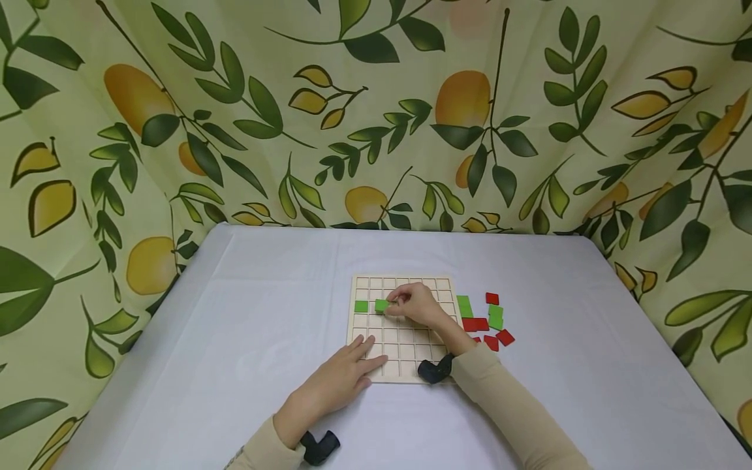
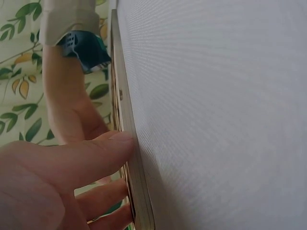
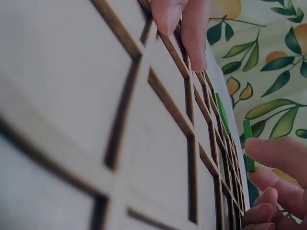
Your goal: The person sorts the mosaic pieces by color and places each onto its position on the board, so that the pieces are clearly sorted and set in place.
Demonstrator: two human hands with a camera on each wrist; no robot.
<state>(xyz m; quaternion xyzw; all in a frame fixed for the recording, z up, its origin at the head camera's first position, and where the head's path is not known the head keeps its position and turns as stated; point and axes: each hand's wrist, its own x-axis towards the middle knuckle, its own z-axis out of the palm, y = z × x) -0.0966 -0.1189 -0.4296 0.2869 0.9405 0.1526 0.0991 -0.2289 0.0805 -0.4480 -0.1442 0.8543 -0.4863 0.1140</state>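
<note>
A light wooden grid board [image 1: 405, 352] lies on the white table. One green square tile [image 1: 361, 306] sits in a cell near its left edge. My right hand [image 1: 414, 305] pinches a second green tile [image 1: 381, 306] over the board, a short way right of the first. In the right wrist view that tile [image 3: 248, 145] stands on edge between thumb and fingertips, just off the grid. My left hand [image 1: 343, 372] rests on the board's near left corner with fingers spread. The left wrist view shows its thumb [image 2: 98, 158] along the board's edge [image 2: 132, 143].
Right of the board lie loose tiles: green ones [image 1: 464, 305] by its edge, red ones [image 1: 480, 324] below them, another green pair [image 1: 496, 317] and several scattered red tiles [image 1: 504, 337]. Black wrist devices [image 1: 436, 370] sit at both cuffs. A leaf-and-fruit patterned curtain [image 1: 376, 130] surrounds the table.
</note>
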